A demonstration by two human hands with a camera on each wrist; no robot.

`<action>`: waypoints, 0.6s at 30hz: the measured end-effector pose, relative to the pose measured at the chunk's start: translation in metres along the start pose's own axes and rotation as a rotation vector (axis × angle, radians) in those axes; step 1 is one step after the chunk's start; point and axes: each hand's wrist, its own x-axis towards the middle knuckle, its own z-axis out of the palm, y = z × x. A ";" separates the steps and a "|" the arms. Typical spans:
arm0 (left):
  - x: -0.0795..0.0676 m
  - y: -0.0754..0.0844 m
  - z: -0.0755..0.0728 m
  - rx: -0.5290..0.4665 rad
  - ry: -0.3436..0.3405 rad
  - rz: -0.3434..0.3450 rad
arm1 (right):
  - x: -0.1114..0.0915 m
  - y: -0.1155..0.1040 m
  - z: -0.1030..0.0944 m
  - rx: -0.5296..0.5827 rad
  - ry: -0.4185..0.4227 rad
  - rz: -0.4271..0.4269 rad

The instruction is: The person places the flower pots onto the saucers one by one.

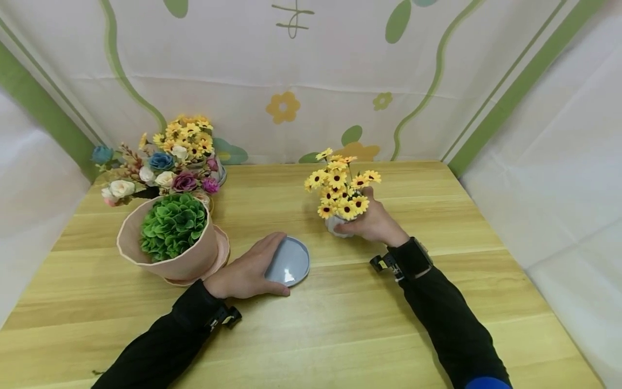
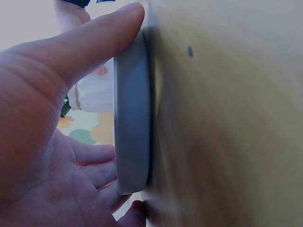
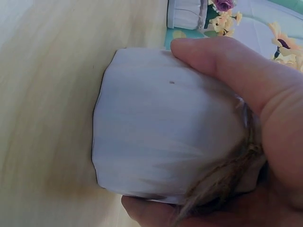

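A small grey-blue saucer [image 1: 292,261] lies low at the middle of the table in the head view. My left hand [image 1: 249,271] holds its rim, thumb on the near side and fingers round the far side. The left wrist view has the saucer [image 2: 132,113] edge-on, close over the wood, with the thumb at its edge. Right of it, my right hand [image 1: 376,220] grips a small white pot [image 1: 335,223] of yellow daisy-like flowers [image 1: 340,189]. In the right wrist view, thumb and fingers span the pot [image 3: 156,118], and brown twine [image 3: 218,177] hangs from its neck.
On the left stands a pink pot [image 1: 189,256] with a green leafy plant [image 1: 174,227], on a pink saucer [image 1: 222,249]. Behind it are mixed artificial roses [image 1: 162,175] and another bunch of yellow flowers [image 1: 189,135]. A patterned white cloth [image 1: 335,65] hangs behind the table.
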 end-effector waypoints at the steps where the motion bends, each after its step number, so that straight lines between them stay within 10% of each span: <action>1: 0.000 0.000 0.000 0.000 0.002 0.003 | 0.000 0.000 0.000 0.012 0.003 -0.008; 18: 0.002 0.000 0.003 -0.014 0.052 0.001 | -0.008 -0.024 -0.004 0.081 0.076 -0.083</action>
